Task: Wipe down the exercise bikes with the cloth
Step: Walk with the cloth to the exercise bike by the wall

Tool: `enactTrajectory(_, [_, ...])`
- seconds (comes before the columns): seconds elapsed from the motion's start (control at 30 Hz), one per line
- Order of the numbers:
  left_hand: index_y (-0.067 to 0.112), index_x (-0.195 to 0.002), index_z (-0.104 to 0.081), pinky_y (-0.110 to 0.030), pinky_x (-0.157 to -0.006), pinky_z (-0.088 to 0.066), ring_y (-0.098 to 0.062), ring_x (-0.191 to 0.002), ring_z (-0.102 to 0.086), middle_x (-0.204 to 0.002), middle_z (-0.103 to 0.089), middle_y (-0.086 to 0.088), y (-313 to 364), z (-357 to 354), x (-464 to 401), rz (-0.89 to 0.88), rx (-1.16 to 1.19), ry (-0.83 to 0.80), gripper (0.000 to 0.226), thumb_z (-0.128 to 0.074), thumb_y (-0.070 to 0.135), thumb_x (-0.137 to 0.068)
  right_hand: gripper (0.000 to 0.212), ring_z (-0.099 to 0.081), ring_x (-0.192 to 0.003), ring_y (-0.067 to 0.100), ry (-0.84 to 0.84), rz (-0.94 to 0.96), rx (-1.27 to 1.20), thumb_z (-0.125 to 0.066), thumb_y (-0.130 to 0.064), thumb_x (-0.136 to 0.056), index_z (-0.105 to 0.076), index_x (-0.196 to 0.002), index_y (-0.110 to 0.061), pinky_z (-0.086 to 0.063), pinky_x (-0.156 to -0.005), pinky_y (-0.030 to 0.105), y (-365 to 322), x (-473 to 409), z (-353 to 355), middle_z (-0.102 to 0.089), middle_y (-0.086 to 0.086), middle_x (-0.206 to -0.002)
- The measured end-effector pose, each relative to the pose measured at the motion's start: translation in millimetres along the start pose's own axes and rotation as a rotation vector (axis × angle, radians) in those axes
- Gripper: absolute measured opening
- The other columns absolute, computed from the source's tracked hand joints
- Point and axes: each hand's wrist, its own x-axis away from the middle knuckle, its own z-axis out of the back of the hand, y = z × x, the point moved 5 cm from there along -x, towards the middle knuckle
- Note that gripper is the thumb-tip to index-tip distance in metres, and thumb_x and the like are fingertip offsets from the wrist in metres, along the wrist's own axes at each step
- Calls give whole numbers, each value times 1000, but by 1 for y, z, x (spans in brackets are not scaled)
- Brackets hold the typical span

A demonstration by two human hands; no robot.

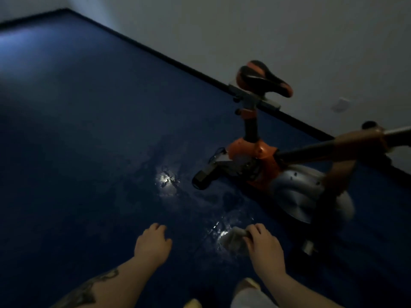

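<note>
An orange and black exercise bike (262,156) stands at the right by the wall, with a black and orange saddle (264,82) and a silver flywheel (295,196). My right hand (264,247) is at the bottom centre-right, shut on a pale crumpled cloth (233,240), well short of the bike's front. My left hand (153,243) hangs beside it to the left, holding nothing, fingers curled loosely downward. The room is dim.
The dark blue floor (89,152) spreads wide to the left, with shiny wet-looking patches (165,178) before the bike. A white wall (289,36) with a black skirting runs behind. My pale shoes (246,285) show at the bottom edge.
</note>
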Motion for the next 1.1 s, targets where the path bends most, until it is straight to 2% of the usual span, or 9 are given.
enactTrajectory(0.3, [22, -138, -45, -30, -102, -40, -15, -122, -47, -146, -40, 3, -30, 46, -84, 55, 164, -9, 44, -41, 34, -96, 9, -56, -83, 12, -87, 185, 37, -49, -37, -94, -54, -98, -31, -39, -72, 28, -98, -142, -18, -53, -9, -104])
enactTrajectory(0.5, [20, -136, -47, -32, -103, -39, -18, -124, -47, -144, -43, 1, -31, 131, -183, 72, 214, 36, 42, -43, 31, -95, 10, -55, -86, 18, -175, 369, 89, -49, -35, -94, -52, -98, -27, -28, -68, 28, -154, -267, -14, -53, -6, -105])
enactTrajectory(0.63, [20, -133, -51, -33, -102, -40, -21, -123, -49, -141, -47, 0, -26, 188, -244, 79, 221, 88, 40, -43, 30, -94, 12, -54, -96, 20, -216, 453, 147, -48, -33, -94, -50, -103, -26, -29, -72, 30, -190, -346, -4, -51, -4, -109])
enactTrajectory(0.8, [20, -130, -53, -33, -99, -43, -21, -120, -50, -137, -50, -2, -28, 232, -306, 60, 209, 44, 39, -43, 31, -94, 9, -54, -95, 21, -242, 413, 161, -49, -31, -93, -50, -100, -25, -32, -71, 31, -223, -416, -4, -52, -2, -108])
enactTrajectory(0.97, [20, -128, -53, -31, -92, -44, -20, -116, -53, -134, -51, -2, -43, 282, -391, 42, 215, -14, 38, -42, 32, -94, 13, -53, -102, 20, -244, 333, 157, -47, -33, -94, -50, -104, -25, -38, -82, 33, -260, -494, -14, -52, -3, -111])
enactTrajectory(1.1, [20, -124, -56, -32, -91, -45, -22, -114, -55, -131, -54, -2, -54, 333, -460, 5, 184, -15, 36, -43, 31, -92, 9, -55, -97, 20, -206, 217, 115, -46, -33, -95, -49, -100, -26, -37, -79, 33, -294, -554, -10, -52, -4, -108])
